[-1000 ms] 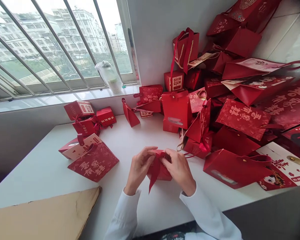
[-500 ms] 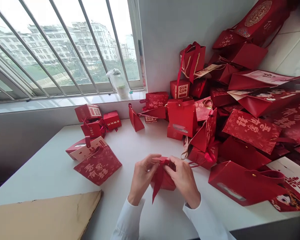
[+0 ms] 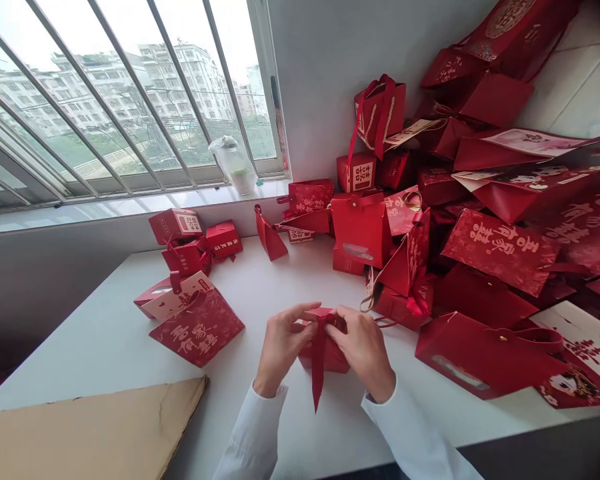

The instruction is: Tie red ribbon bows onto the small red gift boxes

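Near the front of the white table (image 3: 265, 300) stands a small red gift box (image 3: 336, 360) with a red ribbon (image 3: 318, 373) on its top. The ribbon's tail hangs down the near side, past the table-side edge of the box. My left hand (image 3: 285, 343) pinches the ribbon from the left with thumb and forefinger. From the right, my right hand (image 3: 363, 343) pinches it too, fingertips close to those of the left. Fingers partly hide the ribbon's knot or fold and the box's top.
A large pile of red gift boxes (image 3: 503, 247) covers the right side. More red boxes (image 3: 180, 227) and a patterned red box (image 3: 200, 327) stand at left. Cardboard (image 3: 90, 427) lies at front left. A plastic-wrapped jar (image 3: 237, 167) sits on the sill of a barred window.
The ribbon's tail has swung to the right and hangs straighter. Both hands keep their pinch near the box top. The whole view has shifted slightly.
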`<state>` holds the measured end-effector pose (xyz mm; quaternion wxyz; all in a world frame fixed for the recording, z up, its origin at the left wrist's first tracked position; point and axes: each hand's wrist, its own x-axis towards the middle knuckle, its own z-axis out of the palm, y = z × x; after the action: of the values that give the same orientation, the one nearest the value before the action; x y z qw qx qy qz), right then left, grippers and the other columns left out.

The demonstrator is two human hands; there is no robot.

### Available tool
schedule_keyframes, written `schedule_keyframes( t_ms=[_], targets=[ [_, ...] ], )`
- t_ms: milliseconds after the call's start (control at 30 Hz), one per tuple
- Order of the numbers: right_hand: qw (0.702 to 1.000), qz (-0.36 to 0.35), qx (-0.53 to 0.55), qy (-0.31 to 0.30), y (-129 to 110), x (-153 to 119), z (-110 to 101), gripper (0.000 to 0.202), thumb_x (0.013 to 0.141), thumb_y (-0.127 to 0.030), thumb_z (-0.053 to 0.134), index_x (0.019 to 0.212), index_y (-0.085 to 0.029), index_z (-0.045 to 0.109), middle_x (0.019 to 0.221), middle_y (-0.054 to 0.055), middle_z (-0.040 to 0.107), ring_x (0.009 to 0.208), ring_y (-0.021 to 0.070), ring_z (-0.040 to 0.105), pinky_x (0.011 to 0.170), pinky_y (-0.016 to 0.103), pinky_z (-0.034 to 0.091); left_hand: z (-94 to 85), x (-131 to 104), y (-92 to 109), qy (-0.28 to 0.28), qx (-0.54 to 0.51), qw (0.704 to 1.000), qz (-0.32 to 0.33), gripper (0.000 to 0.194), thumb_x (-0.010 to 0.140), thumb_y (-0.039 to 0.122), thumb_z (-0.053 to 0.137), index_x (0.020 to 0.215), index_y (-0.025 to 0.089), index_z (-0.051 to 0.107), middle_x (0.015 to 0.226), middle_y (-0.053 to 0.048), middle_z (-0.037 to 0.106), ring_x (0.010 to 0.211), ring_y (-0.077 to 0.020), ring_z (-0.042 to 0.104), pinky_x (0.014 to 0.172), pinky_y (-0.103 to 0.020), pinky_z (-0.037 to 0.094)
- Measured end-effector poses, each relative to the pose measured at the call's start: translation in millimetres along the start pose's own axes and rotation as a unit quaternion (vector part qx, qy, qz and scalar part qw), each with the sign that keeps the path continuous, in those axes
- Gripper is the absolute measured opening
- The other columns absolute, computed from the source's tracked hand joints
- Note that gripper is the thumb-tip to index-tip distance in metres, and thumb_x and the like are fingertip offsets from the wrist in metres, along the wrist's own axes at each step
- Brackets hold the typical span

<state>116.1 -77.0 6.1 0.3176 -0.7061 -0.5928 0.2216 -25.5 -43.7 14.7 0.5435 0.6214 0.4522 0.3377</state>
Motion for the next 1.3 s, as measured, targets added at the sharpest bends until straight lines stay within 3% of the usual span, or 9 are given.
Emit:
schedule_keyframes(
  t_ms=[167,367,567,767,1067,1300],
  targets=[
    [1.0,0.004,0.005,0.004,0.7,-0.4,-0.7,0.01,0.079,-0.023,0.052,0.069,-0.022,0.055,0.07,-0.003,0.063,0.062,0.0138,0.051,0.054,0.023,0.026,2.7,0.9,2.0,0.036,-0.007,0.999,-0.039,0.044,0.073,0.03,0.063,0.114,0.016,0.061,0.085,-0.005,0.07,0.063,-0.0126,0.062,0.052,-0.021,0.052],
    [1.0,0.009,0.021,0.0,1.3,-2.0,-2.8,0.011,0.079,-0.025,0.052,0.07,-0.023,0.055,0.071,-0.003,0.064,0.064,0.0143,0.052,0.055,0.023,0.028,0.9,-2.2,4.7,0.044,0.018,0.999,-0.016,0.046,0.073,0.03,0.064,0.117,0.016,0.058,0.071,-0.001,0.068,0.054,-0.01,0.055,0.055,-0.022,0.05],
    [1.0,0.004,0.016,0.003,2.4,-0.3,-0.9,0.01,0.08,-0.026,0.053,0.072,-0.023,0.058,0.072,-0.002,0.065,0.064,0.015,0.053,0.055,0.023,0.028,-3.8,2.9,0.4,0.011,0.079,0.997,0.005,0.042,0.077,0.03,0.059,0.118,0.018,0.053,0.078,-0.003,0.07,0.058,-0.0095,0.052,0.056,-0.021,0.043],
    [1.0,-0.003,0.011,-0.003,1.1,0.3,-3.6,0.011,0.078,-0.023,0.053,0.067,-0.022,0.055,0.069,-0.002,0.064,0.06,0.0135,0.051,0.054,0.023,0.027,-9.1,14.5,-2.9,-0.027,0.011,0.998,-0.056,0.06,0.071,0.033,0.068,0.123,0.015,0.045,0.07,-0.001,0.066,0.055,-0.0097,0.052,0.048,-0.019,0.036],
    [0.999,0.014,0.035,-0.011,0.5,3.4,-4.6,0.006,0.073,-0.023,0.056,0.068,-0.023,0.058,0.065,-0.004,0.062,0.06,0.0128,0.051,0.054,0.023,0.028,-17.0,28.0,-6.9,-0.075,-0.026,0.992,-0.101,0.065,0.064,0.024,0.073,0.12,0.015,0.041,0.062,0.003,0.061,0.051,-0.0071,0.048,0.046,-0.018,0.028],
    [0.987,-0.007,0.141,-0.083,8.3,8.6,-16.6,0.008,0.071,-0.022,0.059,0.078,-0.022,0.061,0.063,-0.005,0.06,0.06,0.0122,0.053,0.056,0.022,0.036,-16.8,24.8,-2.9,-0.059,-0.027,0.992,-0.106,0.066,0.062,0.031,0.075,0.117,0.017,0.041,0.065,0.005,0.058,0.051,-0.006,0.047,0.045,-0.018,0.026]
  ],
)
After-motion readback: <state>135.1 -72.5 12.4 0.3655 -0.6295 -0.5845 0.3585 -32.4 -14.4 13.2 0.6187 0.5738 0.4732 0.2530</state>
